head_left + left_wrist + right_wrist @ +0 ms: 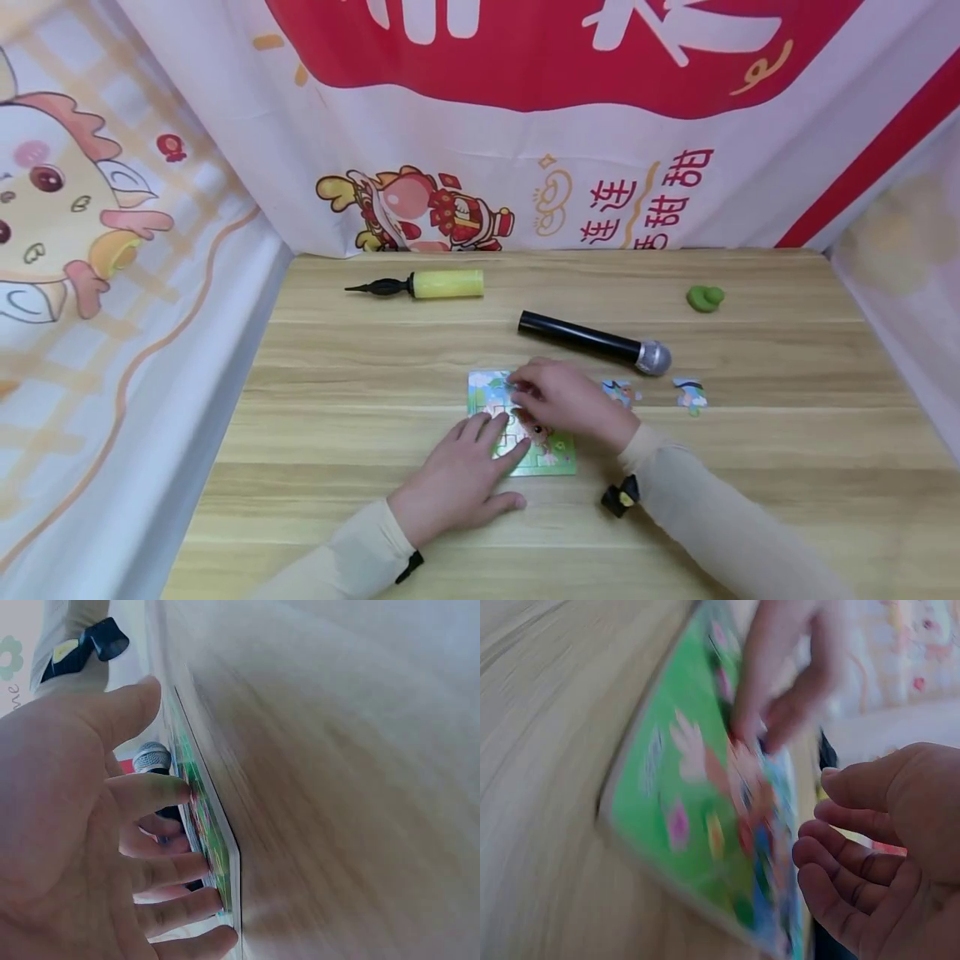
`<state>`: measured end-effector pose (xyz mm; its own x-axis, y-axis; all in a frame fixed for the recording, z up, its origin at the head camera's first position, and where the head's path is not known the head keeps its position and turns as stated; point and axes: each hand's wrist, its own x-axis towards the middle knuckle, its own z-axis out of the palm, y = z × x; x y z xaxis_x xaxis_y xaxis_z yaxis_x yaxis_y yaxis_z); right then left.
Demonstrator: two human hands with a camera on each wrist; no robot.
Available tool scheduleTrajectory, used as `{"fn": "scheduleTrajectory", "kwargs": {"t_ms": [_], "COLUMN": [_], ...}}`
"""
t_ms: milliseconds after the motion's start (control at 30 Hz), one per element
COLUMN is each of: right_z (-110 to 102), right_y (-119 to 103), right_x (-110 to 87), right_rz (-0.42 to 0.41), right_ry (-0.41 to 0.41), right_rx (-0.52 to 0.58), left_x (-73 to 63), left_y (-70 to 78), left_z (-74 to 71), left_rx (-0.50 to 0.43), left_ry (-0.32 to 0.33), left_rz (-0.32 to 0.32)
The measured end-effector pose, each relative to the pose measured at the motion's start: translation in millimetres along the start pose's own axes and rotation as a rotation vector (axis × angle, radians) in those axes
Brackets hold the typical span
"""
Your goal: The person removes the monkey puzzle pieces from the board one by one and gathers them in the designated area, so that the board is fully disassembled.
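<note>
A jigsaw puzzle [558, 464] in a flat frame lies on the table, its picture green below and blue above. My left hand [453, 475] rests at its left and lower side, fingers spread over the pieces; in the left wrist view the fingertips are right at its surface. Over the puzzle's upper right part is my right hand [570, 402], partly covering it. Its fingers are loosely bent, and the right wrist view shows nothing between thumb and fingers. Two loose puzzle pieces lie to the right, one piece [691, 396] apart and another piece [619, 390] beside the right wrist.
Just beyond the right hand lies a black microphone [592, 340] with a silver head. A yellow hand pump [448, 284] with a black nozzle is at the back left. At the back right sits a small green object [705, 298]. Printed cloth [525, 167] encloses the table [337, 433].
</note>
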<state>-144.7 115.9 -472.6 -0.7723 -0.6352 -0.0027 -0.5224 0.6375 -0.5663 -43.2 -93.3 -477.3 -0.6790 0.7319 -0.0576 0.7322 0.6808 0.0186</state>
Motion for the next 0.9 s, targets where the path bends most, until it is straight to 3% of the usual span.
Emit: {"fn": "scheduleTrajectory", "kwargs": {"t_ms": [133, 367, 567, 900], "right_z": [13.3, 16.3, 14.6, 15.8], "right_y": [-8.2, -15.9, -20.8, -32.0], "right_x": [14.7, 25.9, 27.4, 30.8], "right_rz": [0.019, 0.046, 0.046, 0.091], "right_ry": [-0.039, -0.058, -0.064, -0.054], "right_rx": [-0.058, -0.119, -0.162, -0.219], "left_x": [-2.5, -7.7, -9.0, -4.2], "left_y": [-0.4, -1.9, -1.3, 0.9], "left_z": [5.1, 5.5, 3.9, 4.1], "left_rx": [-0.008, -0.043, -0.053, 0.027], "left_ry": [0.041, 0.002, 0.010, 0.065], "left_rz": [0.008, -0.008, -0.010, 0.007]}}
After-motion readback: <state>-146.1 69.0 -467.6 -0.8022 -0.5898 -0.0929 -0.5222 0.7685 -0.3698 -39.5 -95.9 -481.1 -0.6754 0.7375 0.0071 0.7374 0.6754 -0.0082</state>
